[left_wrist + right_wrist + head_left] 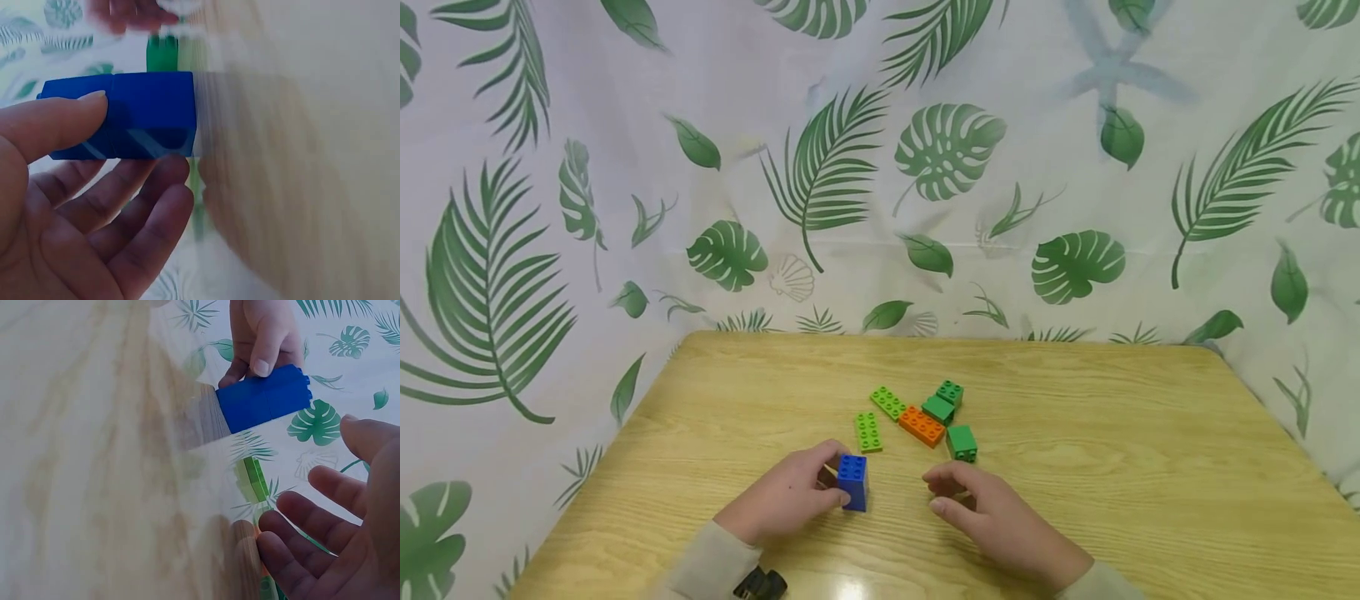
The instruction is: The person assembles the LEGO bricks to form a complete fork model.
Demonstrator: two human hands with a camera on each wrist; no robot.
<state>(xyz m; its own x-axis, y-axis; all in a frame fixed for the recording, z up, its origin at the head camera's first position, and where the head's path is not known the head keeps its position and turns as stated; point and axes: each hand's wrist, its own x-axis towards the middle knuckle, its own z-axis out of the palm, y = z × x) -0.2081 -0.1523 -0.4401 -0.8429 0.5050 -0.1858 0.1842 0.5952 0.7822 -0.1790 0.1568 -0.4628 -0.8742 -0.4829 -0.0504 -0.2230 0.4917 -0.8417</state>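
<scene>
My left hand (793, 493) grips a blue block stack (853, 483) between thumb and fingers. In the left wrist view a seam shows the blue stack (150, 112) is two bricks joined, standing upright on the table. To the right, my right hand (992, 517) hovers low over the wood with its fingers loosely bent and nothing in them. The right wrist view shows that hand (325, 531) with its fingers spread apart. Nearest to it lies a green brick (961, 442) on its side, just beyond the fingertips.
Behind the hands lie two lime green bricks (868, 432), an orange brick (922, 426) and two more green bricks (938, 408), close together. The wooden table (1112, 433) meets a leaf-patterned cloth (865, 183) at its back edge. A black object (762, 583) is at the left wrist.
</scene>
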